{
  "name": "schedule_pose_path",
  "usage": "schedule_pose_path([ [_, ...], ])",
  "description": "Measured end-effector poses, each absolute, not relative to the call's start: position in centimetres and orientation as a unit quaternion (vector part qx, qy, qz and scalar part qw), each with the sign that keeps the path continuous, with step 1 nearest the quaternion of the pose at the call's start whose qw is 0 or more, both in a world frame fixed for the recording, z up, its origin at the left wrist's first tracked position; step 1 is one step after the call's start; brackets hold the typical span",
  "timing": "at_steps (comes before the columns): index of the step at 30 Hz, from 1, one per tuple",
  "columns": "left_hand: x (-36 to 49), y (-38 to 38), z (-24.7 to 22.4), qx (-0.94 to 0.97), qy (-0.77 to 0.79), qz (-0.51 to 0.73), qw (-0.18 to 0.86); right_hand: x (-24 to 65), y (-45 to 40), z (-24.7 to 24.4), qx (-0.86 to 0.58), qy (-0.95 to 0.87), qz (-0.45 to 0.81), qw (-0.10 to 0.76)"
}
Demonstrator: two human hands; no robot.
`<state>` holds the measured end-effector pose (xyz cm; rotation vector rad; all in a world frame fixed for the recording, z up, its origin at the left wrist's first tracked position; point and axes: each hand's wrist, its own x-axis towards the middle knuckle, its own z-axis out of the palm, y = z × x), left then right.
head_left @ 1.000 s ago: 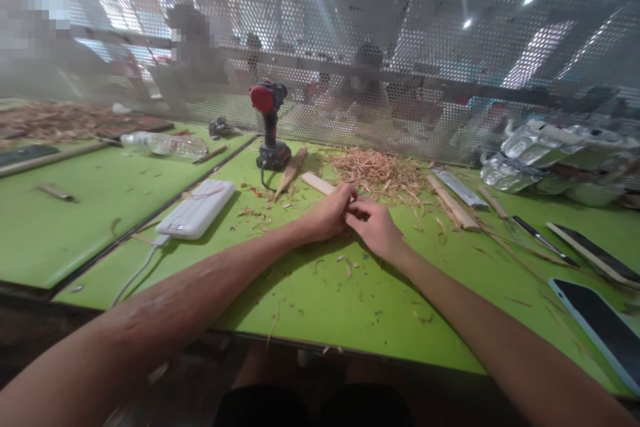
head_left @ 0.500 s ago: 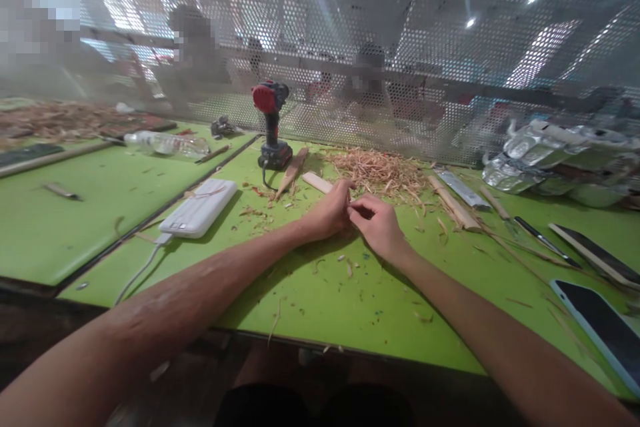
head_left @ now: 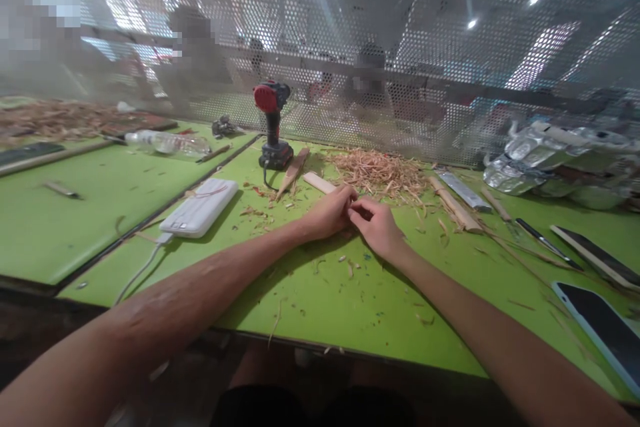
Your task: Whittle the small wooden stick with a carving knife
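Note:
My left hand (head_left: 331,212) rests low over the green table (head_left: 320,307), its fingers curled round something I cannot make out. Thumb and forefinger of my right hand (head_left: 377,225) are pinched together against the left fingertips; whatever lies between them is too small or hidden. A flat pale wood strip (head_left: 318,181) reaches out from behind my left hand, and whether the hand touches it cannot be seen. Just beyond both hands lies a heap of wood shavings (head_left: 380,170). Small chips are scattered in front of the hands.
A red and black drill (head_left: 273,127) stands behind a white power bank (head_left: 200,208) with a cable. At the right are a wood stick (head_left: 456,205), a pen-like tool (head_left: 547,243), a phone (head_left: 600,330) and wrapped silver packages (head_left: 520,157). A perforated screen (head_left: 320,107) closes the back.
My left fingers have curled slightly more, close to the right fingertips. Both hands otherwise stay in almost the same place.

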<state>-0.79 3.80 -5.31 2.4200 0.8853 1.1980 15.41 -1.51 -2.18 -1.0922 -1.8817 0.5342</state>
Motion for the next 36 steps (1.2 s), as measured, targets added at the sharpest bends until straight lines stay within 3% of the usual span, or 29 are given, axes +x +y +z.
schedule_pose_path([
  [17,-1.2,3.1,-4.0,0.851,0.262,0.423,0.170,16.1,-1.2,-1.4,-0.441,-0.718,0.225,0.488],
  [27,-1.2,2.9,-3.6,0.841,0.270,0.431,0.187,16.0,-1.3,-1.0,-0.502,-0.586,0.394,0.500],
  [36,-1.1,3.3,-3.6,0.818,0.262,0.484,0.171,16.1,-1.4,0.1,-0.530,-0.509,0.445,0.511],
])
